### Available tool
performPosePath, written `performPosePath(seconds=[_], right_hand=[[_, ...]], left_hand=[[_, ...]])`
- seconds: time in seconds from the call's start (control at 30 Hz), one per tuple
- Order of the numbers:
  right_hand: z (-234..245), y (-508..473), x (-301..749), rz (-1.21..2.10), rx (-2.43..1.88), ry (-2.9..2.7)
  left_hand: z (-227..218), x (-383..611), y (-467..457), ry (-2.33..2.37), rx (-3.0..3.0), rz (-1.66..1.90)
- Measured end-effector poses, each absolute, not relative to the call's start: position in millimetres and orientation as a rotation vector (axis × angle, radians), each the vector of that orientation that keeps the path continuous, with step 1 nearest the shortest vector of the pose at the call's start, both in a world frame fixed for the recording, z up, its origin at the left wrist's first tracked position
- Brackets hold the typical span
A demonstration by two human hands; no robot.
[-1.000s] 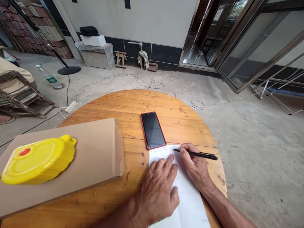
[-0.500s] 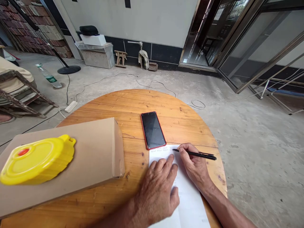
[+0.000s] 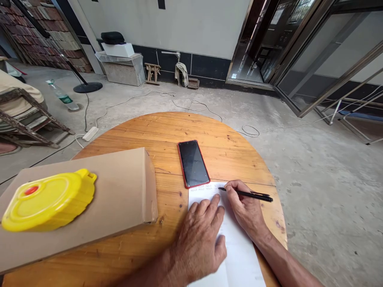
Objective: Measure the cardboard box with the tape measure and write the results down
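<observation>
My right hand [image 3: 243,207] grips a black pen [image 3: 248,194], its tip resting near the top of a white sheet of paper [image 3: 239,255] where small handwritten rows show. My left hand [image 3: 200,237] lies flat on the sheet with fingers spread, pressing it onto the round wooden table [image 3: 167,135]. A phone with a red case and dark screen [image 3: 193,163] lies face up just beyond the paper's top edge.
A long cardboard box [image 3: 119,191] lies at the table's left with a yellow round lidded container [image 3: 48,199] on top. On the concrete floor: white cables [image 3: 191,105], a power strip [image 3: 89,133], a plastic bottle [image 3: 62,96], a wooden chair [image 3: 24,115]. Glass doors [image 3: 299,52] stand at the right.
Almost nothing has moved. The pen tip stays at the top rows of the sheet, and the view has shifted very slightly.
</observation>
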State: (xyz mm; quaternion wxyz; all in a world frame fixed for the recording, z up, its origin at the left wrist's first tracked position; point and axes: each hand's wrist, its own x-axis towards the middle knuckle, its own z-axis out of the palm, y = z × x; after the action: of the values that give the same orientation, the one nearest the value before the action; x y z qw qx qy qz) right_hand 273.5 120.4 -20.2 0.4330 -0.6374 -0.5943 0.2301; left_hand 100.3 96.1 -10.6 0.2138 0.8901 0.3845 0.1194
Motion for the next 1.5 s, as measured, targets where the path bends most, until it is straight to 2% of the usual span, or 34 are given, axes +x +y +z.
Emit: performPosePath(seconds=[0.67,0.97,1.3,1.5], right_hand=[[-15.4,123.2,272.0,0.56,-1.569,-1.491],[-23.8,117.5,276.7,0.66,-1.588,-1.372],[-18.9,120.2,274.3,0.544,-1.595,-1.457],[-16.8,120.1,273.7,0.592,-1.578,-1.441]], left_hand=[[-10.9,100.8,97.2,1.063,2.467,0.308],[-11.2,101.2,98.2,1.069,2.464,0.313],[-10.8,101.2,97.3,1.069,2.464,0.297],[-10.5,100.5,97.5,1.06,2.467,0.296]])
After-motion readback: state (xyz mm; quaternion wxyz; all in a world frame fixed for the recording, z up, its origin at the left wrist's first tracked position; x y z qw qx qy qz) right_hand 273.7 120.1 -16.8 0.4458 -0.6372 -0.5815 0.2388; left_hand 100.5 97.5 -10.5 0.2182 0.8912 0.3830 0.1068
